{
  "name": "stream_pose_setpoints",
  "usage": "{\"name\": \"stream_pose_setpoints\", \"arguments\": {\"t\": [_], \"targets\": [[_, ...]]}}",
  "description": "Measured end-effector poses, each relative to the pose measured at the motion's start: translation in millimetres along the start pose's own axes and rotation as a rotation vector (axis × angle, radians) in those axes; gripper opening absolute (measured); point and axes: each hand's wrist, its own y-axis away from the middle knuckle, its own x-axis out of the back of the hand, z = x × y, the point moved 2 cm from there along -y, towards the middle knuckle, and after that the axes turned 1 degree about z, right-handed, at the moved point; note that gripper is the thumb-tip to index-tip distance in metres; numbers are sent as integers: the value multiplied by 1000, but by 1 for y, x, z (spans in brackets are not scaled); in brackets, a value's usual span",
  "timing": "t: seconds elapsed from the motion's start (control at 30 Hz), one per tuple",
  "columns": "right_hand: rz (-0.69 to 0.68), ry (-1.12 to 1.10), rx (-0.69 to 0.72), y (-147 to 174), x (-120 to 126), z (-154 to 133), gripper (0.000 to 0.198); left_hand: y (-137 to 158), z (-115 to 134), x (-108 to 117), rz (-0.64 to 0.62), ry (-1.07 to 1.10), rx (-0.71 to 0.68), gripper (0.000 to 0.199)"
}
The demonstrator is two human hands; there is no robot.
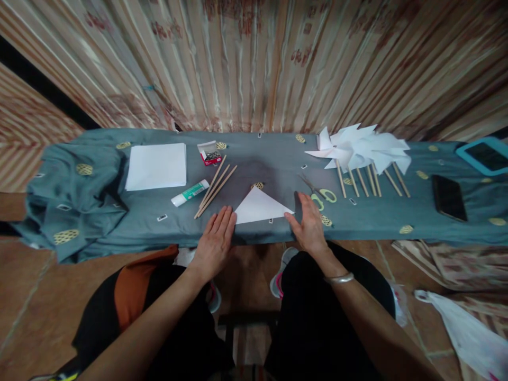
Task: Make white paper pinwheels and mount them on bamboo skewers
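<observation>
A white sheet of paper folded into a triangle (pixel 260 206) lies on the cloth in front of me, its peak pointing away. My left hand (pixel 217 238) rests flat at its left corner, fingers stretched out. At the right corner, my right hand (pixel 308 225) has its thumb on or against the paper tip, with thumb and fingers apart. Scissors (pixel 319 191) with green handles lie just beyond the right hand. Past the left hand are three thin wooden sticks (pixel 216 190) and a glue stick (pixel 190 193).
A stack of white paper (pixel 156 166) lies at left, beside an open red box of small metal pieces (pixel 210 153). Several paper pinwheels (pixel 361 148) on sticks are piled at right. A dark phone (pixel 449 197) and a blue-framed device (pixel 486 156) lie farther right. A curtain (pixel 254 69) hangs behind.
</observation>
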Motion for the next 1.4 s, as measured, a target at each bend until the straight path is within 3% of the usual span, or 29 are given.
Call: {"name": "stream_pose_setpoints", "arguments": {"t": [0.23, 0.47, 0.8, 1.03, 1.4], "targets": [[6, -20, 22, -3, 5, 9, 52, 18, -10, 5, -12, -10, 18, 67], [15, -49, 27, -10, 11, 5, 44, 29, -15, 4, 76, 72, 24, 70], [-208, -138, 109, -41, -3, -36, 57, -2, -17, 2, 282, 484, 168, 73], [-221, -168, 84, -50, -1, -51, 48, -17, -19, 5, 243, 593, 258, 53], [-279, -215, 96, -43, 1, -64, 54, -25, -8, 4, 262, 632, 229, 57]]}}
